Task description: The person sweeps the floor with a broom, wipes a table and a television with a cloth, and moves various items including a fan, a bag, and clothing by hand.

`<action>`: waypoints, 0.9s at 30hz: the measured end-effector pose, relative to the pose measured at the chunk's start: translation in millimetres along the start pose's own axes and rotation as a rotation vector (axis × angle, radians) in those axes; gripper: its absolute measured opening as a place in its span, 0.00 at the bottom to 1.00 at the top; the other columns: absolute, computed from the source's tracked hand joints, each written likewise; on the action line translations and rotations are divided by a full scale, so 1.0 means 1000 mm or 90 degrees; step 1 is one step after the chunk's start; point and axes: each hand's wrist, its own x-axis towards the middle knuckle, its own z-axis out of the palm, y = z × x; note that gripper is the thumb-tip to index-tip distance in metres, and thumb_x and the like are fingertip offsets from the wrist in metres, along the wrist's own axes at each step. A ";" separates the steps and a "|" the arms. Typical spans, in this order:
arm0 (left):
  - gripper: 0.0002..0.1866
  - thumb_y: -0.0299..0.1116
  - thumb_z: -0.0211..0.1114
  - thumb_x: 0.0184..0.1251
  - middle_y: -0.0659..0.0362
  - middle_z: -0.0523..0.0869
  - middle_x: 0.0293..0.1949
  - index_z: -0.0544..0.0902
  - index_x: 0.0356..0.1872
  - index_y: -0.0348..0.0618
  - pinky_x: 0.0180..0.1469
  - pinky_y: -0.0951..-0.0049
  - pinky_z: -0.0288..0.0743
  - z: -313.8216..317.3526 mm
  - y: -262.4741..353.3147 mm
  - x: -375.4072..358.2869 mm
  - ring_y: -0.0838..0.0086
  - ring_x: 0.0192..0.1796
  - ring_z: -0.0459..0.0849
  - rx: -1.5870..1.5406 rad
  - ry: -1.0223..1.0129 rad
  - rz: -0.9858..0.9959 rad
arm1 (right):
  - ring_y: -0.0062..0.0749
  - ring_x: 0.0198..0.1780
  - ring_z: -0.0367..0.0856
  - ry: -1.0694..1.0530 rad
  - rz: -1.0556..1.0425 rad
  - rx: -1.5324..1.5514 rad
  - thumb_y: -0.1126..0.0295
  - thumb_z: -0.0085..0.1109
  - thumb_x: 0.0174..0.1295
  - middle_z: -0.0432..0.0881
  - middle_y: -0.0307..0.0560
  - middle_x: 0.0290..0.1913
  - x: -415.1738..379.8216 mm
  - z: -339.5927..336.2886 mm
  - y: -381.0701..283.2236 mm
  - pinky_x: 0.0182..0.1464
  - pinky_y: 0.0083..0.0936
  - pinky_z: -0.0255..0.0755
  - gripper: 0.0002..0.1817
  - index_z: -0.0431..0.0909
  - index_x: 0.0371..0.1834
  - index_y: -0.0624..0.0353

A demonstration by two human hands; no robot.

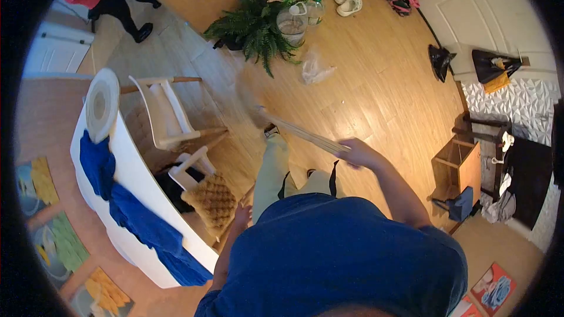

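My right hand (356,154) is closed round the pale handle of a broom (302,134). The broom slants away to the left, and its head is smeared by motion over the wooden floor near my foot. Low at my left side, my left hand (242,216) is at the edge of a chair with a tufted brown cushion (210,201). Its fingers seem closed on the chair's wooden frame, though they show only in part. A crumpled clear plastic bag (317,69) lies on the floor beyond the broom head.
A white table (132,167) with blue cloth (144,217) and a round mat (103,104) stands left, beside a pale chair (166,111). Ahead are a fern (252,23), a large water bottle (292,23) and white shoes (348,2). A wooden stool (455,161) stands right. Another person (114,3) is far left.
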 end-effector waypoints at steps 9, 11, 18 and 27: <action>0.12 0.31 0.50 0.60 0.61 0.74 0.26 0.65 0.44 0.43 0.17 0.84 0.63 0.030 0.250 -0.053 0.80 0.22 0.71 0.013 0.067 0.110 | 0.26 0.14 0.64 -0.019 0.126 0.346 0.68 0.52 0.52 0.62 0.42 0.15 0.308 0.087 -0.075 0.12 0.25 0.62 0.10 0.66 0.23 0.63; 0.11 0.32 0.50 0.60 0.61 0.74 0.26 0.65 0.44 0.43 0.16 0.85 0.62 0.030 0.264 -0.050 0.80 0.21 0.71 0.020 0.060 0.100 | 0.26 0.14 0.63 0.015 0.168 0.372 0.67 0.54 0.51 0.62 0.41 0.15 0.295 0.074 -0.052 0.12 0.25 0.62 0.12 0.64 0.19 0.61; 0.13 0.40 0.49 0.61 0.59 0.74 0.26 0.70 0.37 0.41 0.19 0.74 0.66 -0.022 0.229 0.027 0.76 0.23 0.72 0.134 -0.038 -0.089 | 0.28 0.14 0.65 0.168 0.302 0.294 0.64 0.53 0.51 0.65 0.44 0.15 0.165 -0.011 0.120 0.12 0.25 0.62 0.10 0.69 0.21 0.57; 0.13 0.38 0.49 0.59 0.58 0.77 0.38 0.69 0.42 0.43 0.28 0.71 0.70 0.071 0.275 -0.018 0.69 0.35 0.75 0.188 0.030 0.095 | 0.32 0.14 0.73 0.238 0.399 0.132 0.65 0.52 0.51 0.72 0.51 0.15 0.060 -0.055 0.101 0.14 0.27 0.69 0.13 0.70 0.25 0.67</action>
